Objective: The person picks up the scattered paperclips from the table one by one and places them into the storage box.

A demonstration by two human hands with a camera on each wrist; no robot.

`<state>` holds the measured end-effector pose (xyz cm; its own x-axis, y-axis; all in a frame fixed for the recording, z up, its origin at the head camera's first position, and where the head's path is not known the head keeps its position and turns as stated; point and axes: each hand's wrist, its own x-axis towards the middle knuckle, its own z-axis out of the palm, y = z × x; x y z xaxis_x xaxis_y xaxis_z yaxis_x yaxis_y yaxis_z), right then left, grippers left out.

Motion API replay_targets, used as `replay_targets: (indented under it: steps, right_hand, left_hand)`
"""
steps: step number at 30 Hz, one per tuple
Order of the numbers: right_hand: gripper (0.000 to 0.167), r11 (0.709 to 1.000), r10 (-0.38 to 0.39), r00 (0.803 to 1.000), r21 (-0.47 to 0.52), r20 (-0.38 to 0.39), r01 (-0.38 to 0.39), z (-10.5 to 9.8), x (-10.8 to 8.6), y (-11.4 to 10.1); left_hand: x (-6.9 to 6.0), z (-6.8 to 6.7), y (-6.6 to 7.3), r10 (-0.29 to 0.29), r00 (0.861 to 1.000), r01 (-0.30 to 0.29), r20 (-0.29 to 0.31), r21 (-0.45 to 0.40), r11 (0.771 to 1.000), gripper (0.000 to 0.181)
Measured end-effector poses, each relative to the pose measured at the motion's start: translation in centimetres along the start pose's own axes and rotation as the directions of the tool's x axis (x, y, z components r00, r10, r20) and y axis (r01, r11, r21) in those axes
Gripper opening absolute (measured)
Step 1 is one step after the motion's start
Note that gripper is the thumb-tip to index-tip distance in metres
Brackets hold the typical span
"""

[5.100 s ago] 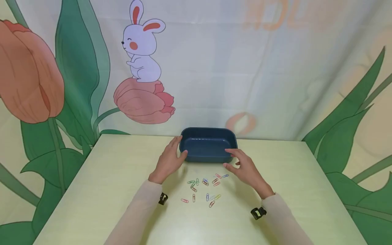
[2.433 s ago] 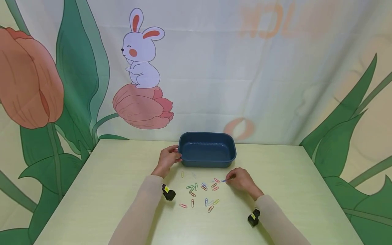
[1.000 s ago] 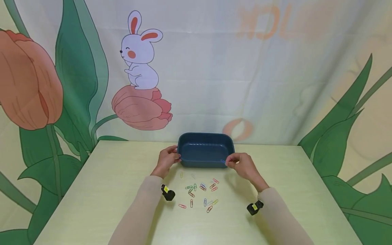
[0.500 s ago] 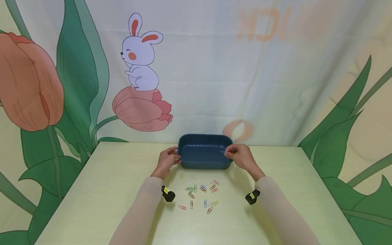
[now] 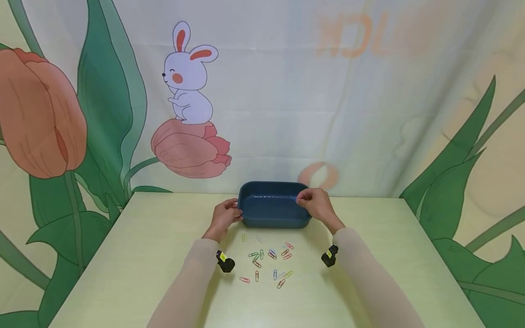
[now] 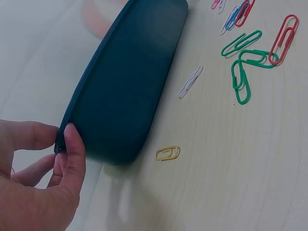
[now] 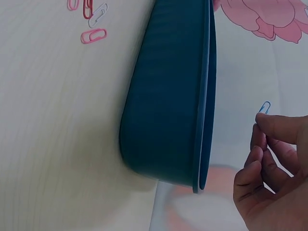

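Observation:
A dark blue rectangular tray (image 5: 274,223) stands at the table's back edge. My left hand (image 5: 223,220) pinches its left rim; in the left wrist view the thumb of the left hand (image 6: 45,178) lies on the outer wall (image 6: 125,82). My right hand (image 5: 320,206) is over the tray's right end, pinching a blue paperclip (image 7: 264,107) between thumb and fingertips, as the right wrist view shows. Several loose paperclips lie in front of the tray, among them a yellow one (image 6: 168,153), a white one (image 6: 190,82) and green ones (image 6: 242,43).
Nearer the table's front lie more clips, such as a red one (image 5: 257,276) and a pink one (image 5: 244,279). Behind the table (image 5: 164,255) hangs a curtain (image 5: 270,114) printed with a rabbit and tulips.
My right hand has picked up the blue clip from the table and carried it up and leftward over the tray. My left hand has taken hold of the tray's rim.

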<state>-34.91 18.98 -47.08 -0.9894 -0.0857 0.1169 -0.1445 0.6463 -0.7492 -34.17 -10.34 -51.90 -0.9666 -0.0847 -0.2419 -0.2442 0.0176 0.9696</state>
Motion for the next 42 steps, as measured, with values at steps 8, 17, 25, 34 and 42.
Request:
replay_targets:
  steps: [8,17,25,34,42]
  right_hand:
    - [0.008,1.000,0.021,1.000,-0.017,-0.005,-0.021,0.8,0.8,0.1]
    - [0.006,0.997,0.044,0.999,-0.056,0.002,-0.044,1.8,2.3,-0.2]
    - [0.006,0.993,0.070,0.998,-0.096,0.011,-0.068,2.7,3.1,-0.3]
    - [0.014,0.991,0.105,0.993,-0.087,0.057,-0.100,3.2,3.0,-0.4]
    - [0.025,0.995,0.054,0.996,-0.086,0.077,-0.047,2.7,2.2,-0.9]
  left_hand:
    - [0.0,-0.1,0.0,-0.002,1.000,0.002,0.001,-0.004,1.000,0.051]
    - [-0.1,-0.2,0.1,-0.009,1.000,0.009,-0.004,0.001,1.000,0.051]
    - [-0.2,-0.2,0.0,0.014,1.000,-0.013,0.011,-0.026,1.000,0.053]
    - [-0.6,-0.2,0.0,0.025,0.999,-0.025,0.019,-0.033,0.999,0.053]
    - [-0.5,-0.2,-0.1,0.027,1.000,-0.026,0.014,-0.039,0.999,0.053]
